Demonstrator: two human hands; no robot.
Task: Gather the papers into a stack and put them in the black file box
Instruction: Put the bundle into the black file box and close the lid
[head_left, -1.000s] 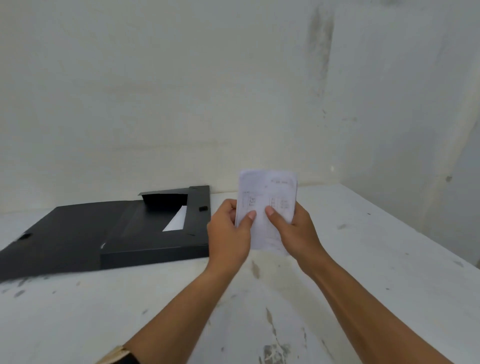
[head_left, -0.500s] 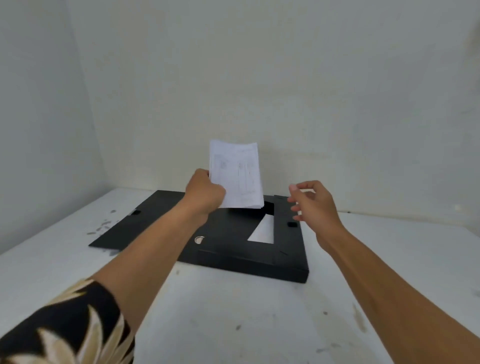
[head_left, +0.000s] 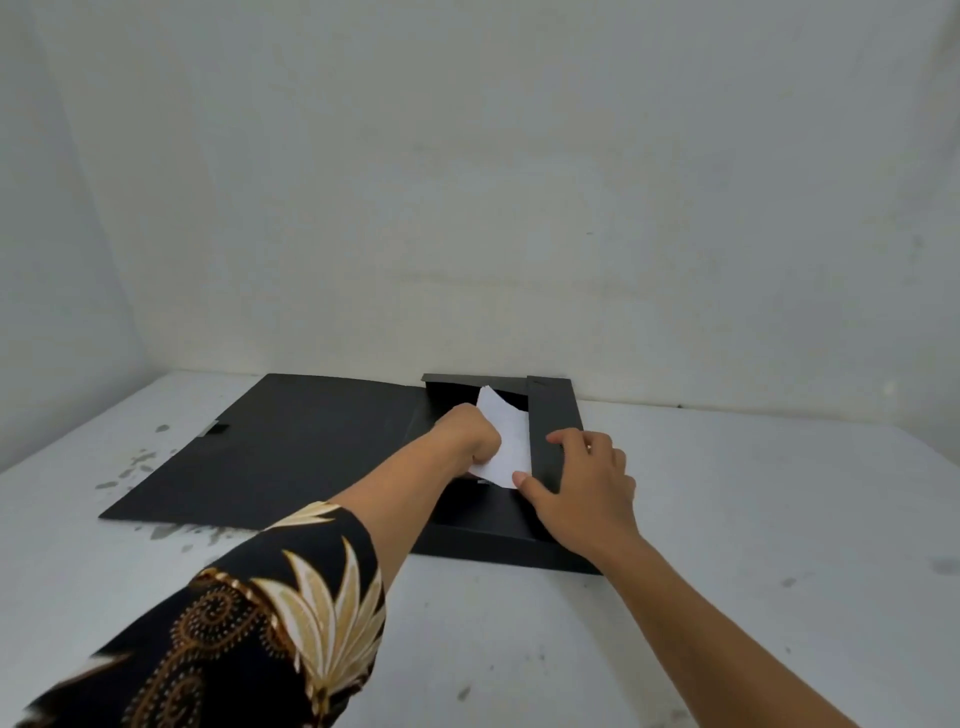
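The black file box (head_left: 498, 540) lies open on the white table, its lid (head_left: 291, 447) folded flat out to the left. My left hand (head_left: 470, 434) is shut on a white stack of papers (head_left: 503, 441), which sits low inside the box tray, tilted, with its far corner near the back wall. My right hand (head_left: 582, 483) grips the box's right side flap (head_left: 553, 421), thumb on the inner side and fingers over the top. The lower part of the papers is hidden behind my left hand.
The white table (head_left: 753, 519) has dark scuff marks at the left and front. Plain white walls close in behind the box and on the left. My left forearm in a patterned sleeve (head_left: 249, 629) crosses the front of the table.
My left hand has carried the papers from the air down into the box tray. My right hand, free half a second ago, has taken hold of the right flap.
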